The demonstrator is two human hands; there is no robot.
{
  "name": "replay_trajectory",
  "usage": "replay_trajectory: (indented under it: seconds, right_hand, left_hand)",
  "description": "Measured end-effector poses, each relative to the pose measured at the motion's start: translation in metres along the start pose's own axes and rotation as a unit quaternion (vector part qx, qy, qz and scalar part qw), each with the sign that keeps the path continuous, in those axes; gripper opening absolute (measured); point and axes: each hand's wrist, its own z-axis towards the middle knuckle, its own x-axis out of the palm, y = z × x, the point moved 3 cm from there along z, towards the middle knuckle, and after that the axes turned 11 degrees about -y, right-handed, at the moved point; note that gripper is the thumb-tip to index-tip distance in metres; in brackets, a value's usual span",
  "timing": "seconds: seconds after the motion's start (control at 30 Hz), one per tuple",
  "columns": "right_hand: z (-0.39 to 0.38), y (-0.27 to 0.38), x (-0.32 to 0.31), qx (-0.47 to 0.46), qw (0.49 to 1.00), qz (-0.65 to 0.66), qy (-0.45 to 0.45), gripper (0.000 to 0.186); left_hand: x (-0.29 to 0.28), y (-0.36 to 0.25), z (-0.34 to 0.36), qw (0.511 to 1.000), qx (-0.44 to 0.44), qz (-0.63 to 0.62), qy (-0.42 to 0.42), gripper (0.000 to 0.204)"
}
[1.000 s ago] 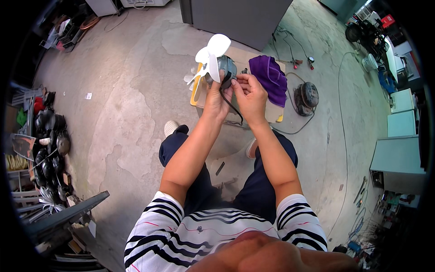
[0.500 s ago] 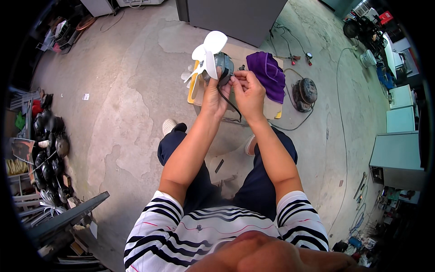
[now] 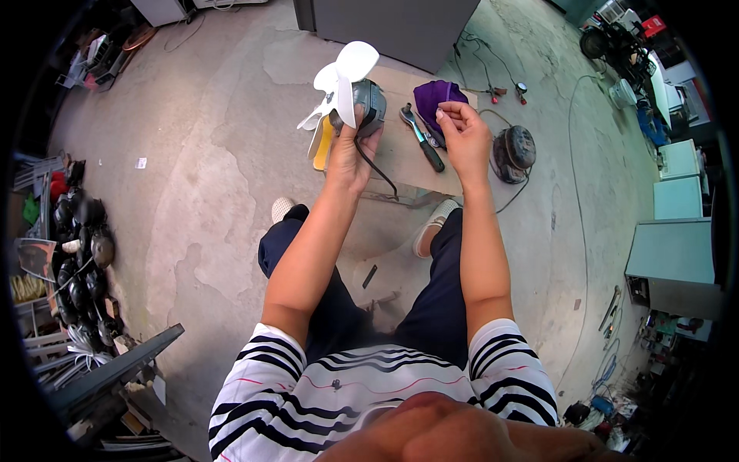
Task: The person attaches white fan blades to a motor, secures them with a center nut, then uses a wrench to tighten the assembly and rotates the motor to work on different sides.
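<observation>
My left hand (image 3: 352,160) is closed around a small grey fan motor (image 3: 371,102), holding it tilted above the low work surface (image 3: 396,179). White fan blades (image 3: 356,61) sit on the motor's left side, and a black cord (image 3: 377,167) hangs from it past my wrist. To the right, my right hand (image 3: 466,145) is apart from the motor, thumb and fingertips pinched together in front of a bunched purple cloth (image 3: 431,95). Whatever is between those fingertips is too small to make out. Between my hands lies a ratchet wrench (image 3: 422,138) with a dark handle.
Right of the work surface, a dark round compressor (image 3: 513,154) stands on the concrete floor. Gauge hoses (image 3: 493,69) lie beyond it. A grey cabinet (image 3: 392,31) stands at the far side. Black compressors (image 3: 81,254) are piled at left. My shoes flank the near edge.
My right hand has left the motor and moved right to the purple cloth, still pinched. The ratchet wrench is now uncovered. My left hand has shifted slightly left with the motor.
</observation>
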Motion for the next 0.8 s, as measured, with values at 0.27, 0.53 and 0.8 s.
replay_trajectory:
  seconds: [0.27,0.53,0.8]
  right_hand:
    - [-0.006,-0.026,-0.004,-0.022,0.946,-0.292,0.141,0.014]
    - [-0.015,-0.008,0.009,-0.093,0.978,-0.181,0.046,0.014]
    - [-0.044,0.050,0.022,-0.258,0.956,0.036,0.133,0.030]
  left_hand:
    - [-0.010,-0.015,0.000,0.997,-0.011,0.064,0.043,0.054]
    - [-0.018,-0.022,-0.005,0.988,-0.064,0.124,0.072,0.060]
    - [-0.019,-0.019,-0.012,0.982,-0.089,0.147,0.082,0.058]
